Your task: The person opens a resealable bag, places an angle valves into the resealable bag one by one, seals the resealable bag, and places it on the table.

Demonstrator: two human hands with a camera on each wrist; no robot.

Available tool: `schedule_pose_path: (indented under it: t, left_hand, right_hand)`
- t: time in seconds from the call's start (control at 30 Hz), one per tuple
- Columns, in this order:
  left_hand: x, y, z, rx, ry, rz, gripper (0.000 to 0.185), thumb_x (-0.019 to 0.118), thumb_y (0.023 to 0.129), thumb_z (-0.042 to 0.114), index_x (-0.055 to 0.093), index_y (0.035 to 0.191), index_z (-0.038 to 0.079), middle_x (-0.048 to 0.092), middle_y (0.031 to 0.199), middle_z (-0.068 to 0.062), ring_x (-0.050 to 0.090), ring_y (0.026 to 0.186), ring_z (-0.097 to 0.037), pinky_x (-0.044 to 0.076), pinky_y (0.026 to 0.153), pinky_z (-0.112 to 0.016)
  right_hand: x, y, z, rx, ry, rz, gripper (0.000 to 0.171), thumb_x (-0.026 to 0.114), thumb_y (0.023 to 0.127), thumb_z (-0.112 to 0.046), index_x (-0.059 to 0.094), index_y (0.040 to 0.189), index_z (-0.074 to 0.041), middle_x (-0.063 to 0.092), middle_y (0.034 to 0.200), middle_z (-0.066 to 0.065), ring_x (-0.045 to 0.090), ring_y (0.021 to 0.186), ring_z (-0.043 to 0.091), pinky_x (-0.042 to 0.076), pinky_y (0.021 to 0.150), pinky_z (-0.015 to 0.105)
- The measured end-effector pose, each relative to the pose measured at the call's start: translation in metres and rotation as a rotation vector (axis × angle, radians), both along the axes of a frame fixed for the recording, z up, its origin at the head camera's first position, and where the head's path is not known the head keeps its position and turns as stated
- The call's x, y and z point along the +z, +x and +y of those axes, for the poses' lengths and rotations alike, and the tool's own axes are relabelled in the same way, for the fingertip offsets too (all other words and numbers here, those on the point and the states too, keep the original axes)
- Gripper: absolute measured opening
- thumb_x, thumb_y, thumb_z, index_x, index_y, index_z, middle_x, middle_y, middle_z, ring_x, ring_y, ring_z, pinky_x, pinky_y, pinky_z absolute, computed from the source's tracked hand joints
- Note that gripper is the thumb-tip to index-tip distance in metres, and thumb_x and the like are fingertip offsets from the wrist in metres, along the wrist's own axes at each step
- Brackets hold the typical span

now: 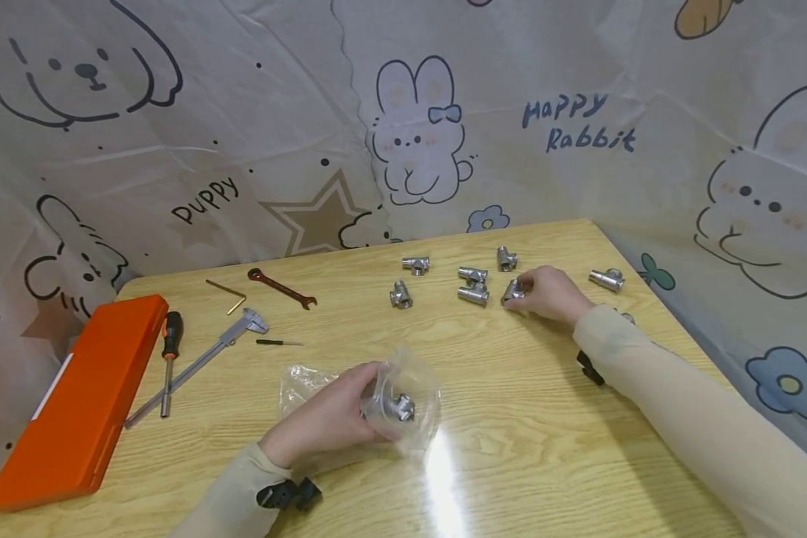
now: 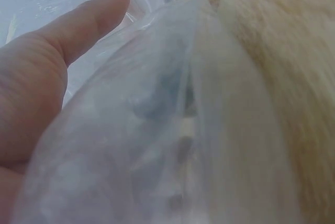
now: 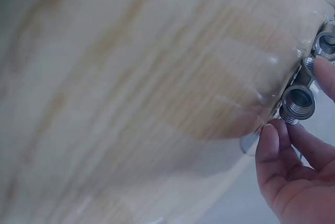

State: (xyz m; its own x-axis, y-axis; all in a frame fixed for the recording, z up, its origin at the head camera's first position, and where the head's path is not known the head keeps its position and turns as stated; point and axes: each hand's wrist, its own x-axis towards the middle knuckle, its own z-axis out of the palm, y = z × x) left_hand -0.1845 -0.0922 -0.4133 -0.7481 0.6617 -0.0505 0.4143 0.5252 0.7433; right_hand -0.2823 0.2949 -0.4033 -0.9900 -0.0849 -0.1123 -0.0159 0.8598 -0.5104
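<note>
My left hand [image 1: 358, 407] grips a clear plastic bag [image 1: 413, 388] near the table's front; a metal tee fitting [image 1: 400, 407] lies inside it. In the left wrist view the thumb [image 2: 78, 25] lies against the blurred bag [image 2: 157, 130]. My right hand [image 1: 523, 290] reaches to the far right of the table and pinches a metal tee fitting [image 1: 512, 292] that rests on the wood. The right wrist view shows fingertips [image 3: 272, 135] touching that fitting's threaded end [image 3: 298, 102].
Several more tee fittings lie around the right hand, such as one [image 1: 415, 264], another [image 1: 474, 294] and one [image 1: 607, 279] at the right edge. On the left lie an orange case [image 1: 81, 403], screwdriver [image 1: 169, 359], caliper [image 1: 202, 362], wrench [image 1: 282, 289] and hex key [image 1: 229, 295].
</note>
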Motion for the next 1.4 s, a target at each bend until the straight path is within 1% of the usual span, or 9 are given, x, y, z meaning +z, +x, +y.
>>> schedule_pose_path:
  t: [0.17, 0.33, 0.43, 0.67, 0.8, 0.9, 1.03, 1.13, 1.4]
  left_hand:
    - [0.001, 0.001, 0.001, 0.005, -0.003, -0.013, 0.081, 0.090, 0.071, 0.034, 0.050, 0.138, 0.012, 0.060, 0.127, -0.003, 0.054, 0.122, -0.022, 0.042, 0.105, -0.044]
    - [0.002, 0.001, 0.001, 0.000, 0.013, -0.028, 0.079, 0.090, 0.071, 0.033, 0.051, 0.137, 0.012, 0.060, 0.123, -0.003, 0.055, 0.118, -0.022, 0.044, 0.103, -0.046]
    - [0.002, 0.001, 0.001, -0.005, 0.017, -0.028, 0.080, 0.090, 0.071, 0.033, 0.051, 0.137, 0.011, 0.061, 0.122, -0.003, 0.055, 0.117, -0.022, 0.044, 0.102, -0.046]
    - [0.002, 0.002, 0.002, -0.005, 0.010, -0.021, 0.081, 0.091, 0.070, 0.033, 0.051, 0.137, 0.010, 0.060, 0.123, -0.004, 0.055, 0.118, -0.023, 0.044, 0.102, -0.045]
    - [0.003, 0.002, 0.002, -0.005, 0.015, -0.030, 0.080, 0.091, 0.070, 0.035, 0.052, 0.136, 0.010, 0.059, 0.123, -0.004, 0.054, 0.119, -0.023, 0.043, 0.103, -0.046]
    - [0.003, 0.002, 0.002, -0.012, 0.020, -0.033, 0.079, 0.091, 0.070, 0.035, 0.052, 0.135, 0.010, 0.060, 0.122, -0.003, 0.054, 0.119, -0.023, 0.043, 0.104, -0.046]
    - [0.003, 0.002, 0.003, -0.018, 0.020, -0.030, 0.081, 0.091, 0.070, 0.034, 0.051, 0.136, 0.010, 0.060, 0.124, -0.003, 0.054, 0.120, -0.022, 0.042, 0.105, -0.046]
    - [0.003, 0.001, 0.002, -0.023, 0.022, -0.022, 0.082, 0.091, 0.070, 0.035, 0.051, 0.137, 0.010, 0.060, 0.125, -0.004, 0.055, 0.118, -0.022, 0.043, 0.104, -0.045]
    - [0.004, 0.001, 0.001, -0.052, 0.056, -0.016, 0.080, 0.092, 0.069, 0.028, 0.051, 0.137, 0.015, 0.059, 0.127, 0.000, 0.055, 0.118, -0.019, 0.043, 0.104, -0.043]
  right_hand:
    - [0.005, 0.008, -0.003, -0.007, -0.023, -0.027, 0.066, 0.080, 0.084, -0.029, 0.056, 0.131, 0.010, 0.061, 0.125, 0.026, 0.056, 0.117, 0.040, 0.042, 0.103, 0.053]
    - [0.017, 0.025, -0.007, 0.020, -0.034, -0.020, 0.065, 0.080, 0.084, -0.029, 0.056, 0.134, 0.006, 0.065, 0.114, 0.017, 0.060, 0.105, 0.031, 0.048, 0.094, 0.048]
    - [0.026, 0.039, -0.014, 0.072, -0.056, 0.015, 0.065, 0.082, 0.083, -0.028, 0.058, 0.133, 0.006, 0.066, 0.108, 0.012, 0.061, 0.099, 0.026, 0.051, 0.089, 0.045]
    - [0.045, 0.078, -0.044, 0.213, -0.108, 0.094, 0.061, 0.085, 0.078, -0.025, 0.062, 0.127, 0.004, 0.066, 0.099, 0.004, 0.061, 0.092, 0.019, 0.054, 0.084, 0.038]
    - [0.050, 0.100, -0.067, 0.299, -0.134, 0.129, 0.058, 0.087, 0.076, -0.023, 0.065, 0.123, 0.002, 0.065, 0.096, -0.001, 0.062, 0.090, 0.016, 0.055, 0.083, 0.033]
    - [0.050, 0.112, -0.082, 0.359, -0.150, 0.159, 0.056, 0.088, 0.075, -0.021, 0.066, 0.122, 0.001, 0.065, 0.095, -0.004, 0.062, 0.088, 0.015, 0.055, 0.080, 0.029]
    - [0.045, 0.121, -0.102, 0.434, -0.170, 0.192, 0.054, 0.089, 0.072, -0.020, 0.068, 0.119, -0.001, 0.064, 0.092, -0.006, 0.061, 0.084, 0.013, 0.055, 0.077, 0.026]
    - [0.041, 0.124, -0.114, 0.477, -0.185, 0.192, 0.055, 0.090, 0.071, -0.020, 0.068, 0.118, -0.001, 0.063, 0.091, -0.006, 0.061, 0.082, 0.011, 0.055, 0.075, 0.026]
    - [0.032, 0.126, -0.147, 0.541, -0.206, 0.171, 0.055, 0.089, 0.072, -0.019, 0.068, 0.120, -0.001, 0.063, 0.091, -0.005, 0.059, 0.079, 0.010, 0.053, 0.070, 0.021]
